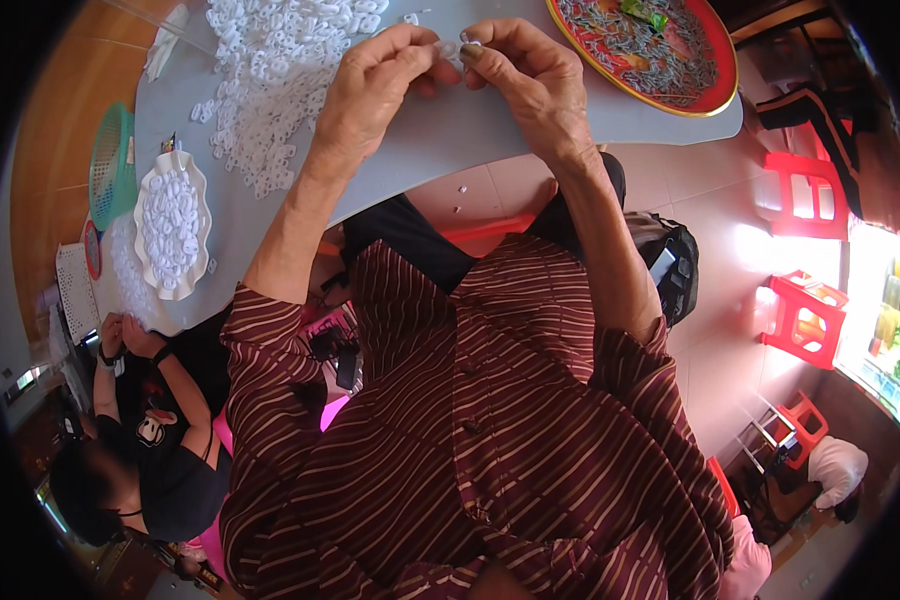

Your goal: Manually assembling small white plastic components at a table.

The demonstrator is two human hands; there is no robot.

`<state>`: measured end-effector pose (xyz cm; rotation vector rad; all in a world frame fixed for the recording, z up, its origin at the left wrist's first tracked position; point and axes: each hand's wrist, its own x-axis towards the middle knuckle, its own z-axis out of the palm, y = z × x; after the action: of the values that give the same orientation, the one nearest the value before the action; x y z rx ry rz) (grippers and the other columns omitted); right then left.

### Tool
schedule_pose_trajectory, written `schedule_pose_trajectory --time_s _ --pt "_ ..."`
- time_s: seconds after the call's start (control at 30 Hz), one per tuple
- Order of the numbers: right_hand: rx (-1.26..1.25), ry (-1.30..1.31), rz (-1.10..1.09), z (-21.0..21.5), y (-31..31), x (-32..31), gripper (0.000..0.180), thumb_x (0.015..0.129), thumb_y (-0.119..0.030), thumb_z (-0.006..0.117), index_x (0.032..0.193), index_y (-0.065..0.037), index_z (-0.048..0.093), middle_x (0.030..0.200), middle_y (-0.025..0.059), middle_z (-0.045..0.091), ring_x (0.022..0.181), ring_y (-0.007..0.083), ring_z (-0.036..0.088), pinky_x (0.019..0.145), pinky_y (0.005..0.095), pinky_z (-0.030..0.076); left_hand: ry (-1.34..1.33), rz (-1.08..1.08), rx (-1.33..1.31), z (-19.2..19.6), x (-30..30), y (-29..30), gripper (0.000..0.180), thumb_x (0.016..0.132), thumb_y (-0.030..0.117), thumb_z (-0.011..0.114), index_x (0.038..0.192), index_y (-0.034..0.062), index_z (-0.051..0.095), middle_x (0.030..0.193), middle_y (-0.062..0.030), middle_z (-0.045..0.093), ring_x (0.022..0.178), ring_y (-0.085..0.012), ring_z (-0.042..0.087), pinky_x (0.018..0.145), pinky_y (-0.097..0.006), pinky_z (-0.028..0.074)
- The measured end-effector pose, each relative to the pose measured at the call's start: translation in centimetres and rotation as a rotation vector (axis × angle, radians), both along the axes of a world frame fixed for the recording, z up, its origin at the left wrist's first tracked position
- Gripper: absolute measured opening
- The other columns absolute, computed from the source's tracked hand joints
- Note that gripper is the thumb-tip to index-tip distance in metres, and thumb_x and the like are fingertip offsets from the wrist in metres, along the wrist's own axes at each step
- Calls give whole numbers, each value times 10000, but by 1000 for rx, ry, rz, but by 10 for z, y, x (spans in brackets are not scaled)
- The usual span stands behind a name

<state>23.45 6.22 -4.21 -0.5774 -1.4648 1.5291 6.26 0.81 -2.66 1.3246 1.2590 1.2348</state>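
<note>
Above the grey table my left hand (382, 88) is closed, thumb and fingers pinching a small translucent white plastic piece (448, 48). Facing it, my right hand (536, 88) is pinched as well, with a tiny whitish bit showing at its fingertips; its kind is too small to make out. The fingertips of both hands are close together. Beside my left hand spreads a large heap of small white plastic pieces (270, 95), looped in shape. To the right of my right hand sits a round red tray (705, 45) with a gold rim, holding many thin grey metal nails and a green wrapper.
A scalloped white dish (205, 215) of white pieces stands on the table (420, 160) at left, near a green basket (110, 165). Another person's hands (130, 337) are at the table's left edge. Red stools (805, 320) stand on the tiled floor at right.
</note>
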Motion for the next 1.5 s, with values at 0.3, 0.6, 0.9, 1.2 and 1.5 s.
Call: schedule_pose_trajectory --time_s 0.3,0.6,0.9,1.2,1.5 --pt "4 18 -34 -1 -1 -3 239 824 -59 671 1035 -1 574 814 39 629 733 82 596 695 217 503 -261 44 -103 20 10 4 189 906 185 553 917 2 603 634 -13 511 717 -138 542 724 -255 438" --pt "21 37 -24 -1 -2 -2 309 820 -11 638 1106 11 523 868 78 639 822 124 636 769 245 519 -128 21 -41 20 13 5 183 912 199 542 873 24 578 643 8 453 691 -107 480 675 -225 379" --pt "30 31 -27 -1 -1 -2 316 816 6 632 1112 12 522 871 82 639 812 125 635 768 246 522 -36 30 -106 19 6 8 221 923 223 530 952 11 584 659 11 468 695 -95 464 695 -224 375" --pt "10 33 -25 0 -2 -3 296 823 -10 641 1098 10 533 859 75 640 800 117 631 749 239 517 89 -44 -13 16 2 10 230 937 228 516 949 9 584 673 1 488 736 -105 490 762 -237 401" --pt "55 -5 -48 -2 -1 -2 287 823 -23 647 1093 1 549 852 66 640 797 110 627 741 236 513 370 -115 -11 26 3 10 254 949 258 484 942 23 579 707 -1 525 686 -86 478 667 -236 404"
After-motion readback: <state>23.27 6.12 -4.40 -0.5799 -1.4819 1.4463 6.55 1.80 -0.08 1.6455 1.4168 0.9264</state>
